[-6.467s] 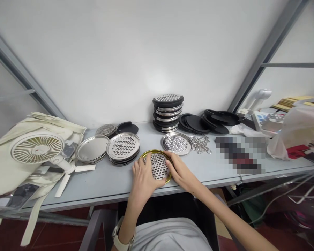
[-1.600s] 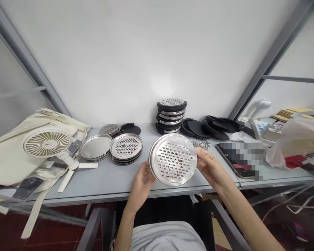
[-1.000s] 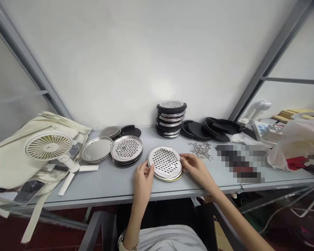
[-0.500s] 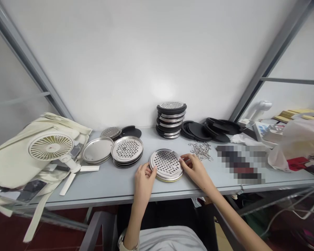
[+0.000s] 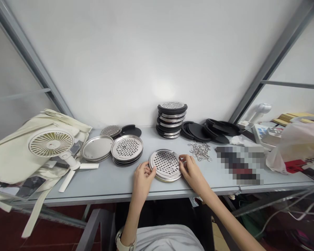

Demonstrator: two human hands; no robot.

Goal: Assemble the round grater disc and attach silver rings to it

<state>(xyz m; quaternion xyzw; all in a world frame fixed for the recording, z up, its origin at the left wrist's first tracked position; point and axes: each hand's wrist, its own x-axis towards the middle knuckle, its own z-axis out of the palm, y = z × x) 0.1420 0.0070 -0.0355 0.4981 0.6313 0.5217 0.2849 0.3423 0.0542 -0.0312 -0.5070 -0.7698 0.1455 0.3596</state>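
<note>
A round metal disc with many slots lies near the table's front edge, on top of at least one other round piece. My left hand grips its left rim between thumb and curled fingers. At the right rim, my right hand pinches the edge. To the left stands a stack of similar slotted discs, beside a stack of plain metal discs. Behind rises a tall stack of black and metal rounds. Small metal rings or clips lie in a loose heap to the right.
Black round holders sit at the back right. A white fan and a cream bag occupy the left end of the grey table. A plastic bag is at the right.
My right hand has shifted slightly along the disc's right rim, its fingers now closer together. My left hand keeps its hold. The camera view has moved a little.
</note>
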